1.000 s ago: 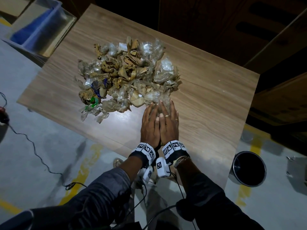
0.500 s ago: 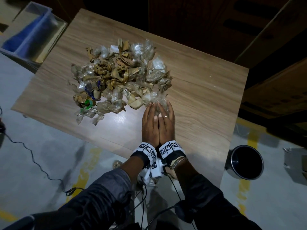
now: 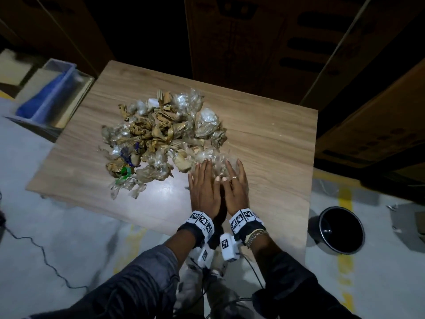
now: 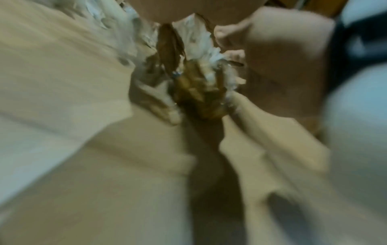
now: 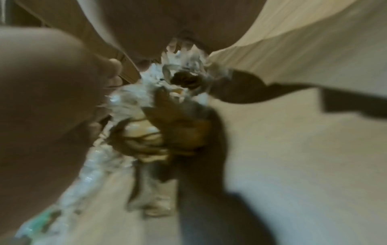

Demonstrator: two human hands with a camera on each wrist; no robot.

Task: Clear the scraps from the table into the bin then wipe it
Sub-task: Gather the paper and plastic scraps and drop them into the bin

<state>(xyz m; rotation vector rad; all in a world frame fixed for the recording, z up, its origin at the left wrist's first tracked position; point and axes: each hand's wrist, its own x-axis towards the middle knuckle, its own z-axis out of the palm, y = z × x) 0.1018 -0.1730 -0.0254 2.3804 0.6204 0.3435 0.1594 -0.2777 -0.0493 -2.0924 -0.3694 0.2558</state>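
A heap of crumpled brown paper and clear plastic scraps (image 3: 161, 132) lies on the wooden table (image 3: 271, 143). My left hand (image 3: 202, 187) and right hand (image 3: 235, 187) rest side by side at the heap's near right edge. Their fingers are straight and angled apart, and they cup a clump of clear plastic (image 3: 220, 162) between them. The blurred left wrist view shows brown and clear scraps (image 4: 196, 92) squeezed between the two hands. In the right wrist view the same scraps (image 5: 167, 132) sit against the left hand (image 5: 41, 82). The round black bin (image 3: 340, 229) stands on the floor to the right of the table.
A tub with a blue lining (image 3: 55, 97) stands on the floor by the table's far left corner. Large cardboard boxes (image 3: 379, 134) line the back and the right side. A black cable (image 3: 46, 261) runs across the grey floor at the left.
My hands were pressed flat together at the heap's edge. Their fingers have now spread apart into the scraps and taken a clump of clear plastic between them. The head view has tilted up.
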